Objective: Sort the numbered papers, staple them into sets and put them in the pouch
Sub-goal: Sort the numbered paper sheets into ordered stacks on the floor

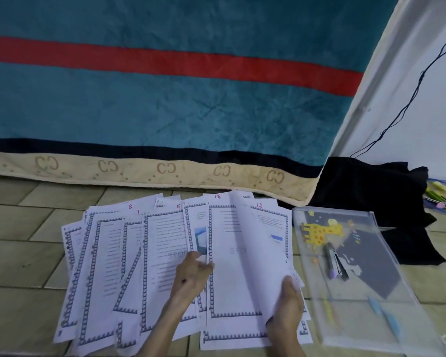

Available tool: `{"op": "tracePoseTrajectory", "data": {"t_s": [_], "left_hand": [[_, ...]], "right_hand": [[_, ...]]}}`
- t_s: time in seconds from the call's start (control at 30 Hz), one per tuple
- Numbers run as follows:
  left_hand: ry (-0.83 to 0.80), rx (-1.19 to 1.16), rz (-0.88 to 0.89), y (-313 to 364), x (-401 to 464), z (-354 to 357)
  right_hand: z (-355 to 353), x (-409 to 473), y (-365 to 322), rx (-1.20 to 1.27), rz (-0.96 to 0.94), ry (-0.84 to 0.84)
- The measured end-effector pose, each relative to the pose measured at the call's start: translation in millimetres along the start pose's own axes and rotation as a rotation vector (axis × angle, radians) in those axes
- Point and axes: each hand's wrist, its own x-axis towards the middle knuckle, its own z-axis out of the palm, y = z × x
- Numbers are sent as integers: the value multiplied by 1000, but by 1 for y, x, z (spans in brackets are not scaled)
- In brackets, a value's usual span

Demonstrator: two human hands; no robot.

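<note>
The numbered papers [165, 264] lie spread like a fan on the tiled floor [18, 253], just in front of the bed. Each sheet has a blue patterned border, and small handwritten numbers stand at the top edges: I can read 8, 1, 5, 15 and 12.

The left hand [191, 276] rests on the middle of the fan, with its fingers curled at the left edge of sheet 15 [232, 266]; whether it truly pinches that sheet I cannot tell. The right hand [287, 305] grips the lower right part of the same bundle, the thumb on top of the paper and the sheet bending upward along a fold. Sheet 12 [271, 222] shows behind this bend, to the right.

Just beside the papers, at the right, lies the translucent pouch [353, 315] flat on the floor. It has a yellow giraffe picture [319, 231] and a dark panel. A stapler [336, 261] lies on the pouch, near its middle; it looks blurred.

Behind the papers hangs a teal blanket [165, 106] with a red stripe and a beige border over the side of the bed. At the right corner of the bed there is a black cloth [371, 186], and a thin black cable [407, 104] runs down the white wall [422, 119] to it. Some coloured small things lie at the far right, too blurred to name.
</note>
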Motion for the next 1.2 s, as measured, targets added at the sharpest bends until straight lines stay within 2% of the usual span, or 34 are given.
{"op": "tracePoseTrajectory", "data": {"t_s": [0.1, 0.23, 0.33, 0.47, 0.53, 0.57, 0.63, 0.7, 0.83, 0.97, 1.0, 1.03, 1.13, 1.2], "left_hand": [[-58, 40, -6, 2, 3, 3], [27, -34, 13, 1, 9, 5], [12, -170, -32, 3, 13, 4], [-123, -145, -26, 2, 11, 7], [-142, -209, -24, 3, 11, 7], [-151, -245, -29, 5, 11, 7], [-193, -343, -44, 14, 11, 6], [-264, -447, -90, 26, 6, 5], [-387, -413, -69, 36, -6, 6], [-450, -460, -42, 33, -15, 14], [-432, -483, -43, 31, -16, 14], [-341, -454, -23, 27, -14, 13], [134, -105, 70, 8, 3, 5], [221, -93, 52, 6, 7, -3]], "right_hand": [[-6, 6, -5, 71, 135, 8], [-15, 10, -9, 115, 195, 18], [-18, 10, -9, 69, 77, 12], [-21, 12, -12, -155, -85, 2], [-25, 6, -13, -254, -269, -124], [-27, 0, -15, -299, -336, -249], [-22, -11, -17, -466, -339, -572], [-14, -14, -18, -648, -247, -775], [9, -1, -33, -769, -145, -817], [26, 5, -42, -1071, -289, -792], [24, 9, -42, -1123, -339, -773], [22, 12, -42, -1163, -383, -746], [14, 15, -47, -1164, -459, -687], [11, 16, -49, -1129, -446, -725]]}}
